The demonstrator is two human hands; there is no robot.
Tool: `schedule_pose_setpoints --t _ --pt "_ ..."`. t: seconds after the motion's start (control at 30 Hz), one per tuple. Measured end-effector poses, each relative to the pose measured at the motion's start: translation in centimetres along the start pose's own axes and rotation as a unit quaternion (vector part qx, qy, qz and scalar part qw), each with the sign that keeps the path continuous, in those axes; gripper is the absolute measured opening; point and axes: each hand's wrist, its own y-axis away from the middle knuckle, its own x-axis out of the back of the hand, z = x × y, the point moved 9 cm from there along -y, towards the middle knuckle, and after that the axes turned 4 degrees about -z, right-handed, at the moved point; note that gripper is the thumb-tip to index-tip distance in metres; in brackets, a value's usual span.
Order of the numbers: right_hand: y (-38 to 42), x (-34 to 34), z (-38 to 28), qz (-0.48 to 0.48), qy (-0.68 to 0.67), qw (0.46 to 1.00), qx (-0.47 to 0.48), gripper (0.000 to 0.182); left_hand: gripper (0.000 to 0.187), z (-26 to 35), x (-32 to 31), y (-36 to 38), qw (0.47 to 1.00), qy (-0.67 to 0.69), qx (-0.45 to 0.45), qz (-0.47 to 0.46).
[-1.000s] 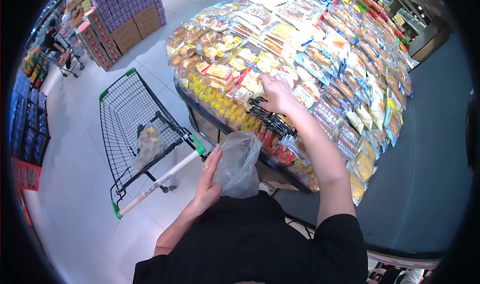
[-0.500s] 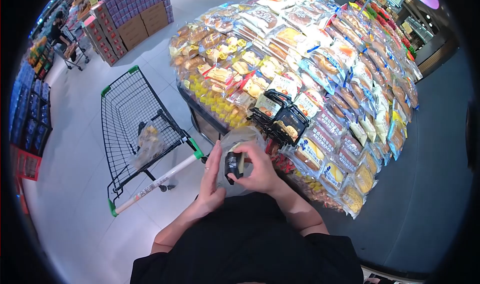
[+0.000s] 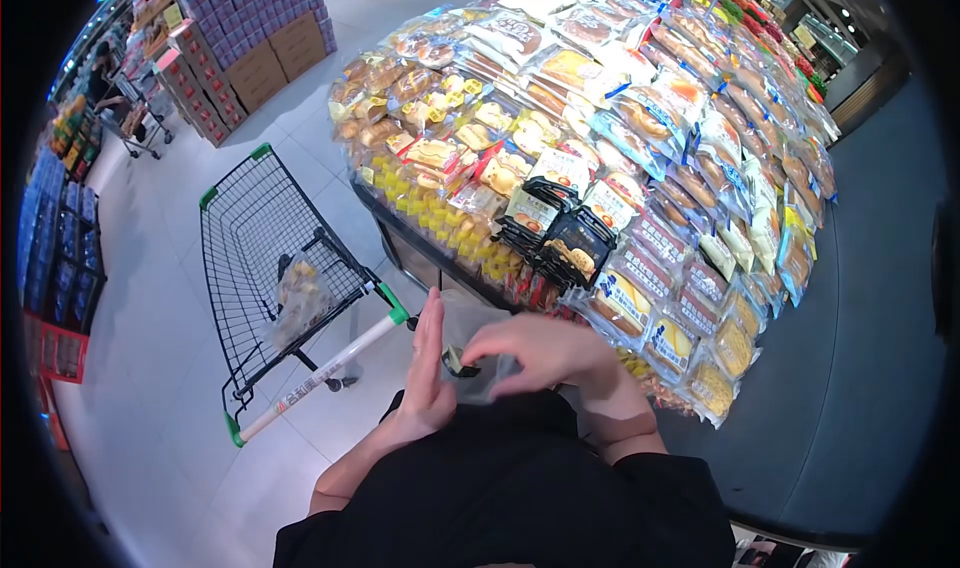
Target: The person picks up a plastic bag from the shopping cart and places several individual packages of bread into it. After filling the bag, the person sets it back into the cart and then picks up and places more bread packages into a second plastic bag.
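Note:
Upright and seen edge-on, my left hand (image 3: pixel 425 368) has straight fingers and holds one side of a clear plastic bag (image 3: pixel 483 313). A small black packet (image 3: pixel 459 362) is in the bag, partly hidden by my right hand. My right hand (image 3: pixel 545 353) is over the bag, its thumb and fingers apart with nothing gripped between them. Just beyond the hands, a stack of black packaged snacks (image 3: pixel 577 250) sits at the front edge of a display of wrapped bread (image 3: pixel 655 258).
To the left stands a shopping cart (image 3: pixel 330 365) with a filled clear bag (image 3: pixel 300 303) inside. Stacked boxes (image 3: pixel 265 73) rise at the back left. Farther left, a person (image 3: pixel 103 78) is beside another cart (image 3: pixel 145 133). A dark surface (image 3: pixel 870 298) borders the display on the right.
My right hand has let go of the black packet, opened and shifted right. The packet now sits lower in the bag. My left hand stays at the bag's side.

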Motion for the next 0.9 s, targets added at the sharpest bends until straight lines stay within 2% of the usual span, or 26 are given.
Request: schedule_pose_setpoints --t 0.07,0.13,0.17,0.2,0.27,0.3,0.37,0.43,0.53,0.67,0.73,0.8,0.83,0.87,0.9 --pt "1.9 6.9 0.0 0.111 0.093 0.983 -0.117 0.036 0.106 -0.9 -0.5 0.0 1.000 0.000 0.011 -0.011" --pt "4.1 13.7 1.5 0.312 0.228 0.909 -0.157 0.033 0.109 -1.4 -1.2 0.1 0.999 0.001 0.023 -0.026" --pt "4.8 16.6 2.8 0.352 0.238 0.877 -0.222 0.036 0.109 -1.3 -1.3 0.1 0.999 0.010 0.015 -0.027" --pt "5.2 18.8 4.7 0.347 0.328 0.837 -0.267 0.045 0.109 -1.2 -1.3 0.1 0.999 0.019 0.006 -0.026" --pt "5.8 21.2 8.2 0.306 0.360 0.804 -0.360 0.067 0.109 -1.4 -1.1 0.3 1.000 0.011 0.012 -0.023" --pt "5.7 21.5 9.6 0.306 0.360 0.805 -0.359 0.067 0.109 -1.5 -0.8 0.4 1.000 0.005 0.021 -0.017" --pt "5.4 21.7 12.3 0.267 0.421 0.768 -0.402 0.073 0.109 -1.4 -0.3 0.6 0.999 0.034 0.030 -0.005" --pt "4.9 21.7 13.1 0.244 0.416 0.775 -0.407 0.075 0.109 -1.5 0.2 0.8 0.997 0.064 0.042 0.008" --pt "4.7 21.4 14.0 0.234 0.434 0.773 -0.400 0.068 0.107 -1.4 1.2 1.1 0.997 0.053 0.042 0.035" --pt "5.2 21.6 14.6 0.221 0.409 0.773 -0.433 0.075 0.105 -1.2 2.5 1.5 0.995 0.056 0.043 0.069" --pt "4.5 22.0 10.6 0.253 0.394 0.802 -0.370 0.069 0.105 -1.1 3.0 1.6 0.994 0.056 0.046 0.076" --pt "4.0 20.8 6.7 0.300 0.218 0.902 -0.222 0.062 0.105 -1.2 3.2 1.7 0.993 0.056 0.052 0.086" --pt "3.1 18.9 4.1 0.273 0.066 0.951 -0.126 0.062 0.105 -1.1 3.3 1.6 0.993 0.062 0.046 0.087" --pt "2.4 16.4 1.6 0.237 -0.087 0.967 -0.026 0.062 0.105 -1.0 3.2 1.5 0.993 0.067 0.039 0.088" --pt "2.4 13.4 0.4 0.181 -0.100 0.978 0.018 0.066 0.105 -1.0 3.1 1.5 0.993 0.069 0.039 0.088"
